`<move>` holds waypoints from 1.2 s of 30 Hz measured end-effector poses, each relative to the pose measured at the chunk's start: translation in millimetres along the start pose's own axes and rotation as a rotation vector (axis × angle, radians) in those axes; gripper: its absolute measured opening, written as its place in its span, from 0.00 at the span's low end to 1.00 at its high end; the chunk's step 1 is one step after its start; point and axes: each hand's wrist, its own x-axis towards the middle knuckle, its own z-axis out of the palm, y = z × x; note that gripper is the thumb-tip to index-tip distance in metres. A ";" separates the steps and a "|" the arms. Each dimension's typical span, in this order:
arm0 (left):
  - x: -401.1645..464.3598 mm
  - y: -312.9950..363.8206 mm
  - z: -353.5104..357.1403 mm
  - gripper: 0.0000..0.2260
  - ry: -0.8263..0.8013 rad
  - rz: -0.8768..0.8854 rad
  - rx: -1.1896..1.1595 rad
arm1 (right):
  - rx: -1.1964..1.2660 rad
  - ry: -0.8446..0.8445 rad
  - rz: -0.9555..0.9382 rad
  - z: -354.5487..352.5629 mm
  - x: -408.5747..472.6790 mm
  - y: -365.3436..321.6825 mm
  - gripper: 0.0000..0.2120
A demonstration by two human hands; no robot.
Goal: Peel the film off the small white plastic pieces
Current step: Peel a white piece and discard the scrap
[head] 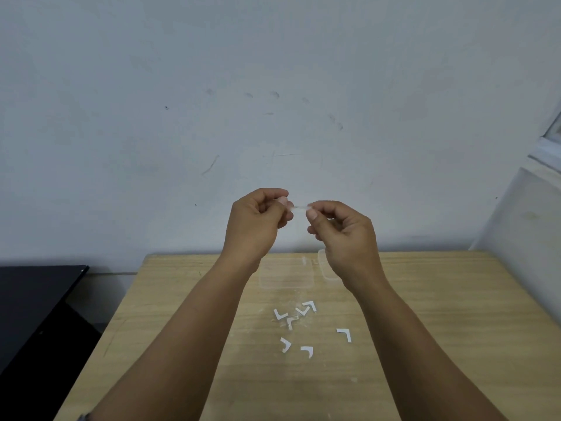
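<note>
The wooden worktop (425, 314) carries a clear shallow plastic box (285, 275) near its far edge, with what looks like its lid or a second box (323, 265) half hidden behind the right wrist. Nearer the person lie the small white plastic pieces (296, 317), L-shaped corners, some bunched and touching, three (344, 334) scattered a little apart.

Both hands are raised above the worktop, in front of the wall. The left hand (258, 221) and right hand (343, 229) each have curled fingers, thumb against forefinger, pinching opposite ends of one pale piece (300, 207) stretched between them. Whether that span is the piece itself or its film cannot be told.

These pieces look very light, thin and stiff, likely smooth and slippery, easy to flick away or drop. The film is probably soft and clingy. A firm pinch on one leg of the L, with a nail working the film's edge at a corner, seems the best hold.
</note>
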 end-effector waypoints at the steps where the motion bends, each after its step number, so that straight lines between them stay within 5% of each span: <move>1: -0.6 0.2 0.2 0.06 -0.006 -0.013 -0.008 | 0.000 0.010 -0.001 0.7 0.3 0.2 0.02; 8: -2.3 1.0 -0.3 0.06 -0.041 -0.024 0.072 | 0.006 0.066 0.037 0.5 2.3 2.4 0.05; 15: -2.0 1.9 -1.4 0.09 -0.148 0.154 0.229 | -0.010 0.029 0.059 0.2 2.2 2.3 0.06; 36: 2.7 -4.2 3.3 0.05 -0.134 -0.008 0.105 | 0.011 -0.044 0.085 0.2 1.9 3.5 0.10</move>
